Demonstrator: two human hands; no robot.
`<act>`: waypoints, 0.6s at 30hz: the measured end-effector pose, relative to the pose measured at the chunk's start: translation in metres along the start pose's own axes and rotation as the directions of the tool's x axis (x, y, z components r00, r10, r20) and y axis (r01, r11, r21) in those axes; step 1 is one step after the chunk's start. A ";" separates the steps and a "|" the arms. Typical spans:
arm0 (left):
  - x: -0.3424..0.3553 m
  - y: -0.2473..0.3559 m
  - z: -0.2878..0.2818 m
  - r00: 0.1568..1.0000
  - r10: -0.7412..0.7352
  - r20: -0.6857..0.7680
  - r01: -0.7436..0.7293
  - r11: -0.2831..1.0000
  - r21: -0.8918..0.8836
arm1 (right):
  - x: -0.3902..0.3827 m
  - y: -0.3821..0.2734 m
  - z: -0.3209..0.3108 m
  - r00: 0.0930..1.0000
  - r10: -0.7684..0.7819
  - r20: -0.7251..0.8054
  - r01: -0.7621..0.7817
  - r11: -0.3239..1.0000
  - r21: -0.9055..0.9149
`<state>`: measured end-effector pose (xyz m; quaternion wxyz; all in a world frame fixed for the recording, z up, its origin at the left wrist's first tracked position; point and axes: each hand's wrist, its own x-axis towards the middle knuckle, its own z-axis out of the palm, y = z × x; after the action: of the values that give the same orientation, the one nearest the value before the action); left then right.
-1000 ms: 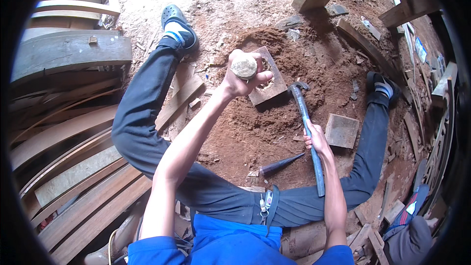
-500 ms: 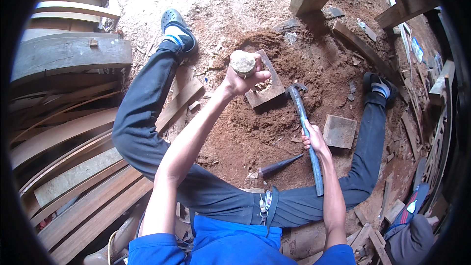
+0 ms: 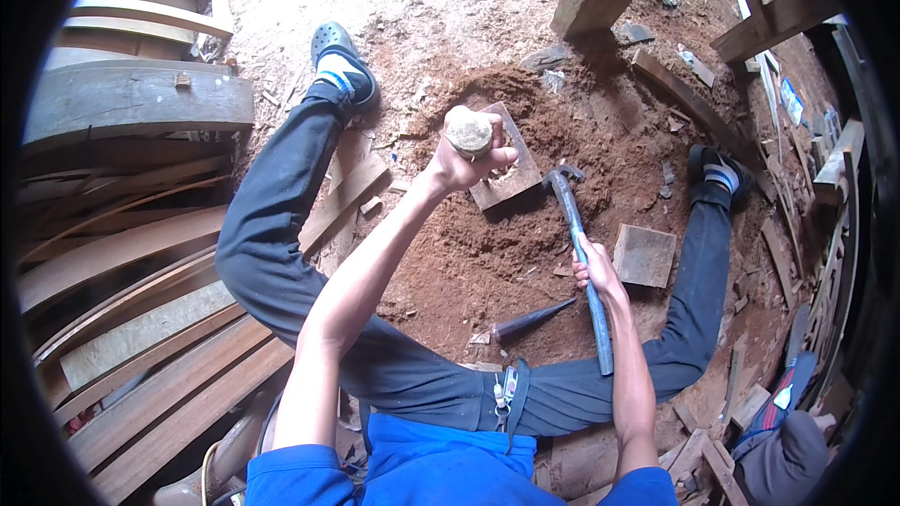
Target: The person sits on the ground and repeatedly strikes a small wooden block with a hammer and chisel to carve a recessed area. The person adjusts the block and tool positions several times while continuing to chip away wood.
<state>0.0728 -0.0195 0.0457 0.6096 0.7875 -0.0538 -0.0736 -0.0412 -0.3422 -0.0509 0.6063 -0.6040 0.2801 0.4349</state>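
The left hand (image 3: 461, 161) is clamped on a pale round lump (image 3: 469, 131) above a wood block (image 3: 506, 178) on the red dirt. The right hand (image 3: 596, 272) grips a blue-handled hammer (image 3: 579, 248) (head resting just beside the block). A chisel (image 3: 532, 319) lies between the legs.

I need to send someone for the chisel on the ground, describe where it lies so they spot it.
Start at the patch of red sawdust between the person's spread legs. The chisel lies near its lower edge, left of the right hand gripping the hammer. It is the only slim dark metal bar among flat wooden blocks.
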 end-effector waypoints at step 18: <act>-0.003 0.007 0.006 0.999 0.034 -0.013 -0.035 0.990 -0.138 | 0.001 0.001 -0.001 1.000 -0.009 -0.011 0.009 1.000 -0.017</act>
<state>0.0689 -0.0260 0.0509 0.6642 0.7426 -0.0591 -0.0623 -0.0413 -0.3431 -0.0526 0.6015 -0.6128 0.2772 0.4312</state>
